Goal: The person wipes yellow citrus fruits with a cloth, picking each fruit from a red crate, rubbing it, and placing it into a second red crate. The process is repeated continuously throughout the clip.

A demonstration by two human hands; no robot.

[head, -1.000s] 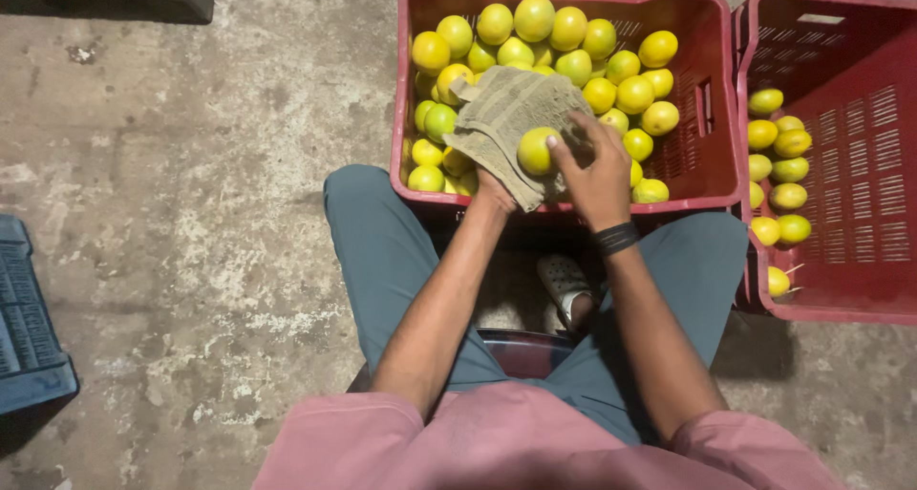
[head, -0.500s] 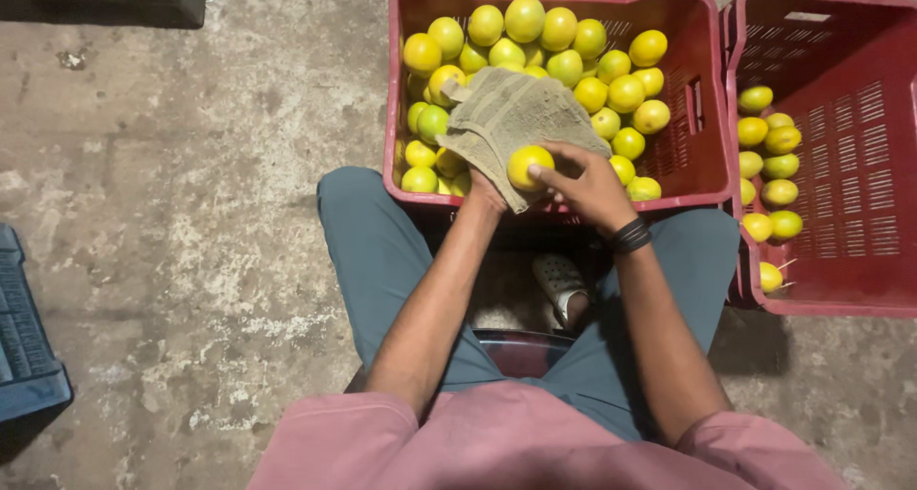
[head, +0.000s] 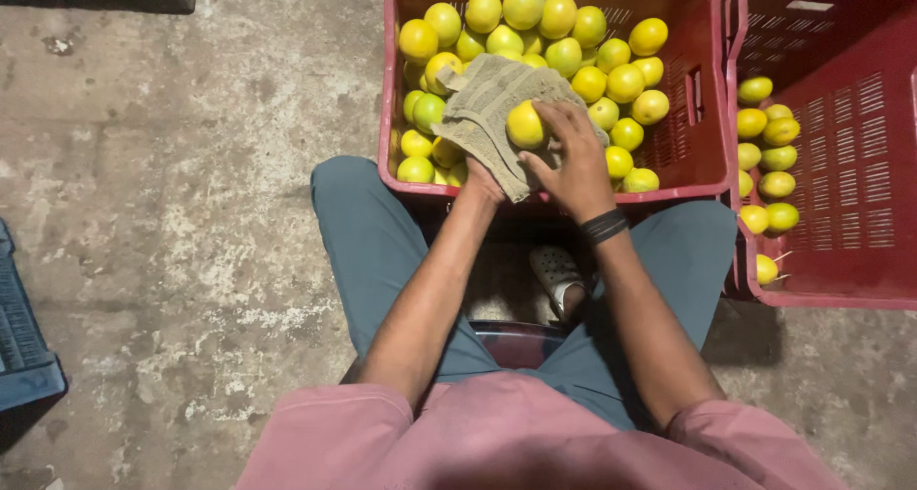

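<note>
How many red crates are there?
2. One red crate, heaped with yellow-green fruit, sits in front of the person's knees; the other red crate, partly cut off, stands beside it on the right, holding few fruit.

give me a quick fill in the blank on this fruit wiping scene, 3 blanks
1. The right hand presses a yellow fruit against a folded ____.
2. The left hand is mostly hidden under the ____.
3. The fuller crate and the crate on the right are both ____ in colour.

Missing words: cloth; cloth; red
</note>
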